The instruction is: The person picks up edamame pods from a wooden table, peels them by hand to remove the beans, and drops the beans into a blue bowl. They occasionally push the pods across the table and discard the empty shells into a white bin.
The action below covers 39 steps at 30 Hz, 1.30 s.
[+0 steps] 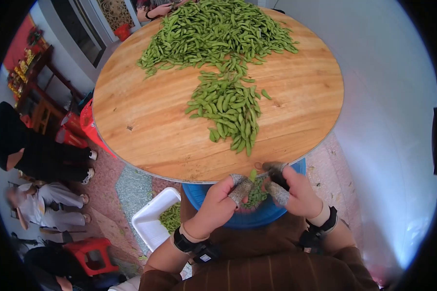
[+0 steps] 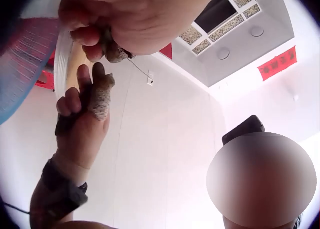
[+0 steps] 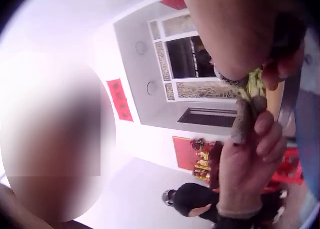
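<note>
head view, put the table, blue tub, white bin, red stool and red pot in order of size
Largest to smallest:
table
blue tub
white bin and red stool: too alike to rank, both partly hidden
red pot

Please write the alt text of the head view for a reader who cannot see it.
A person's left hand pinches a green pod, right hand beside it, over a blue basin at the edge of a round wooden table. A large heap of pods and a smaller pile lie on the table; a white tub holds more below.
</note>
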### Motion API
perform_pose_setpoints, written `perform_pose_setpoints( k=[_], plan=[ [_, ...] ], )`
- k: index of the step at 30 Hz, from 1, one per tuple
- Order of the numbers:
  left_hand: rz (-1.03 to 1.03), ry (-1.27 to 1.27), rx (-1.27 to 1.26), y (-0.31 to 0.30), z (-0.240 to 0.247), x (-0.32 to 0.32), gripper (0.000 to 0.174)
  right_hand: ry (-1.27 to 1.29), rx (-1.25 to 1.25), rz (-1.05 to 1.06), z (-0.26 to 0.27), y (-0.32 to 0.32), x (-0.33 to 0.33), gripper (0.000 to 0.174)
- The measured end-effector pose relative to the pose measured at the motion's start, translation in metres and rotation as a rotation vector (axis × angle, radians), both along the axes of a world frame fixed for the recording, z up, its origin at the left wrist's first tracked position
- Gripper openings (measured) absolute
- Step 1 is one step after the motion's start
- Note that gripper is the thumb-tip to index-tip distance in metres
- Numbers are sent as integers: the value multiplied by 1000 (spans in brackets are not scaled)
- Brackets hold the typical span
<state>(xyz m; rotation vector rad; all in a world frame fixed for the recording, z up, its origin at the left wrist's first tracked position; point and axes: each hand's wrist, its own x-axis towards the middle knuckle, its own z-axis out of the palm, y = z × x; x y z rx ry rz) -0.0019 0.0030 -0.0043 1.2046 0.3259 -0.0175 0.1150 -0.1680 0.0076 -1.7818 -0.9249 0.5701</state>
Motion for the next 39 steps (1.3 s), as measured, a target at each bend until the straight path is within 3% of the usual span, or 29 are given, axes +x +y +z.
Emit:
perform_pose_setpoints(
  k=[1,3,9,11,12,14,16,17,18,20,21,23,27,29,30,32,34,39],
  plan=[
    [2,-20,5,-2,-1,0,11,3,7,2,5,0,-2,39],
    [5,-37,15,-5,-4,0,11,344,-168,134,19,-1,-7,40],
    [-11,-147,308,-10,-17,-2,18,113,-30,174,0,-5,-8,35],
    [25,-257,862,-11,-16,-4,24,195,-5,161,-8,-4,-10,31],
    [17,-256,861,-13,-18,-5,24,272,20,152,-12,-4,-10,27],
    [85,-369,1333,-17,-25,-10,31,367,32,144,-21,-2,-12,24],
    [65,-377,1390,-15,-36,-11,27,463,45,134,-24,-4,-13,22],
    [58,-382,1451,-14,-34,-11,22,723,80,156,-24,-5,-12,20],
    [48,-383,1450,-12,-28,-11,22,981,118,179,-25,-5,-11,18],
    [-102,22,312,-8,-13,-12,16,1087,110,182,-20,-7,-11,18],
    [-102,26,312,-4,-18,-13,16,1191,100,188,-18,-7,-11,18],
    [-206,19,-108,4,-32,-13,17,1198,83,185,-19,-8,-12,17],
    [-178,100,-4,-2,-28,-12,16,1083,16,152,-19,-8,-14,17],
    [24,-107,922,-14,-15,-12,20,1027,-10,139,-14,-6,-19,17],
    [20,-105,922,-13,-20,-12,20,967,-37,131,-12,-5,-20,18],
    [-5,-310,1456,-8,-31,-14,27,900,-27,137,-16,-5,-22,18],
    [4,-346,1486,-9,-30,-14,29,829,-14,143,-18,-5,-22,19],
    [-116,-318,1374,-5,-34,-16,26,1087,-56,137,-19,-9,-16,20]
  ],
)
